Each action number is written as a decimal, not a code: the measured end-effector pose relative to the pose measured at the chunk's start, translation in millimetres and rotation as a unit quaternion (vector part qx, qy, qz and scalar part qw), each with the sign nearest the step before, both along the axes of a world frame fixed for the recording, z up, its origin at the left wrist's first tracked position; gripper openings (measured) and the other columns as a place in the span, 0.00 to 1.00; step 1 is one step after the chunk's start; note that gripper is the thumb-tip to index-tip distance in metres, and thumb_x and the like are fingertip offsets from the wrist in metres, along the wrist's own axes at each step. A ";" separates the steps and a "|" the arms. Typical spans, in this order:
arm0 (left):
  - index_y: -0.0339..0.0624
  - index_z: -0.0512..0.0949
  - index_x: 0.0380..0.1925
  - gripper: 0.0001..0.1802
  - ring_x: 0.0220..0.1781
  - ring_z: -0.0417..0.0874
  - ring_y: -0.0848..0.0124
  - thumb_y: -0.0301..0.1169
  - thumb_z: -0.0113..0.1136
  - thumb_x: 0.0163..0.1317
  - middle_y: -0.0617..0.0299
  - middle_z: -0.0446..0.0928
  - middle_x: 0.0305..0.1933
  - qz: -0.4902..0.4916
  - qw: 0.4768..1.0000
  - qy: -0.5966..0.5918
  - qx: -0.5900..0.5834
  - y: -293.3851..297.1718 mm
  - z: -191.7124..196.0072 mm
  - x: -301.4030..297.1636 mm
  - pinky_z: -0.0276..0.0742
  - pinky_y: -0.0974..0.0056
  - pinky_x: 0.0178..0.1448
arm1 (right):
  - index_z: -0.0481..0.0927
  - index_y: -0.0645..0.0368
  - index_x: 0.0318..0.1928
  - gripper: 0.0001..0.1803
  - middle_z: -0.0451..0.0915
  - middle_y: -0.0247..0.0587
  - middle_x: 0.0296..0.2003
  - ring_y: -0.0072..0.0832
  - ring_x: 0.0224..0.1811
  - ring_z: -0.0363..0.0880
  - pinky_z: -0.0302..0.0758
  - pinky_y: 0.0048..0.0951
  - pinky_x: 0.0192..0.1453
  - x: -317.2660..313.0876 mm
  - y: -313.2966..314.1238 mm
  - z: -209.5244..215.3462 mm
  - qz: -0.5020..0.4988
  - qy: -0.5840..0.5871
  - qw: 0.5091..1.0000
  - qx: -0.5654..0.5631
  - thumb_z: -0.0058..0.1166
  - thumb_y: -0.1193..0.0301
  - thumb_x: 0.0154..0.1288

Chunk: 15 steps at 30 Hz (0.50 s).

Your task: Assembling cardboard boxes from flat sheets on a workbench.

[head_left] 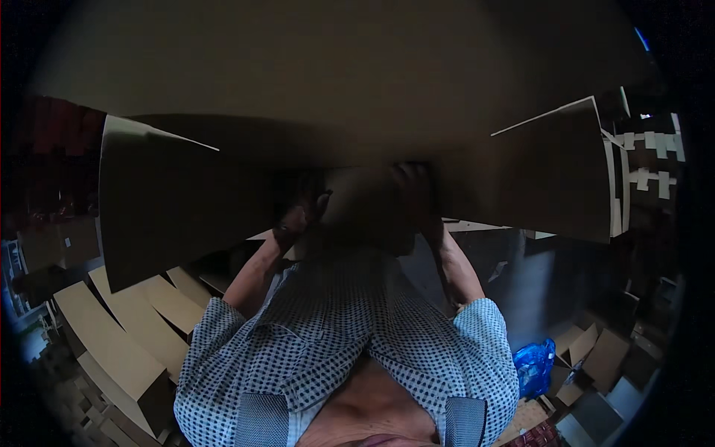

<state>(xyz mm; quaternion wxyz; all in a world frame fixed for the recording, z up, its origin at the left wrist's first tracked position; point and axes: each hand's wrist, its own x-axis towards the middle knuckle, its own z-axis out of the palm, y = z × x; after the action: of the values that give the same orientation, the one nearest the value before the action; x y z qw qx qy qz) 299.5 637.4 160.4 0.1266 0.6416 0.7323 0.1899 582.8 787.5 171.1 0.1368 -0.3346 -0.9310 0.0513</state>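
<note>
A large brown cardboard box (pixel 335 67) stands close in front of me, its wide panel filling the upper view. One flap (pixel 164 201) spreads out on the left and another flap (pixel 555 175) on the right. Both my forearms reach into the shadow between them. My left hand (pixel 304 205) is inside, fingers pointing away and thumb apart, near the lighter cardboard in the middle. Opposite it, my right hand (pixel 415 190) rests against the cardboard with its fingers spread. Deep shadow hides the fingertips, and neither hand visibly grips anything.
Several long cardboard boxes (pixel 123 328) lie at the lower left. A blue plastic bag (pixel 535 369) sits at the lower right beside open cartons (pixel 596 350). Stacked cardboard pieces (pixel 652 160) stand at the far right. Dark grey floor (pixel 514 276) shows beyond my right arm.
</note>
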 end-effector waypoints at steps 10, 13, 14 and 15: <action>0.36 0.72 0.62 0.32 0.63 0.73 0.41 0.48 0.59 0.66 0.40 0.72 0.62 -0.047 0.997 -0.039 -0.055 24.9 30.5 -25.4 0.69 0.46 0.68 | 0.84 0.52 0.46 0.16 0.82 0.41 0.48 0.48 0.55 0.76 0.71 0.50 0.61 -44.4 21.9 34.7 -0.074 -0.084 0.991 -0.068 0.55 0.74 0.55; 0.37 0.72 0.63 0.34 0.62 0.75 0.42 0.50 0.60 0.66 0.40 0.74 0.61 -0.078 0.976 -0.061 -0.194 23.0 46.0 -33.4 0.71 0.47 0.68 | 0.84 0.54 0.45 0.15 0.83 0.44 0.45 0.48 0.51 0.79 0.74 0.48 0.57 -33.9 32.9 36.6 -0.014 -0.183 0.954 -0.237 0.53 0.76 0.55; 0.37 0.72 0.63 0.35 0.61 0.77 0.43 0.52 0.61 0.65 0.40 0.76 0.60 -0.115 0.954 -0.080 -0.266 22.1 58.4 -33.7 0.72 0.47 0.67 | 0.84 0.56 0.44 0.15 0.84 0.45 0.44 0.49 0.50 0.81 0.76 0.47 0.55 -30.1 34.6 35.2 0.013 -0.233 0.918 -0.322 0.53 0.76 0.55; 0.38 0.72 0.64 0.36 0.60 0.79 0.44 0.53 0.61 0.65 0.41 0.77 0.59 -0.148 0.925 -0.099 -0.336 18.4 72.5 -35.4 0.73 0.46 0.66 | 0.84 0.56 0.44 0.15 0.84 0.45 0.44 0.49 0.50 0.81 0.76 0.47 0.55 -29.3 27.2 40.9 0.019 -0.234 0.918 -0.319 0.53 0.76 0.55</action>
<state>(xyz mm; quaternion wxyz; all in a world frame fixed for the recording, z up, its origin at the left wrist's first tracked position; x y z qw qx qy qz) 264.2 655.8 232.9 0.4334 0.6407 0.6333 -0.0254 553.5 814.7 212.0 -0.1997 -0.3455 -0.8769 0.2680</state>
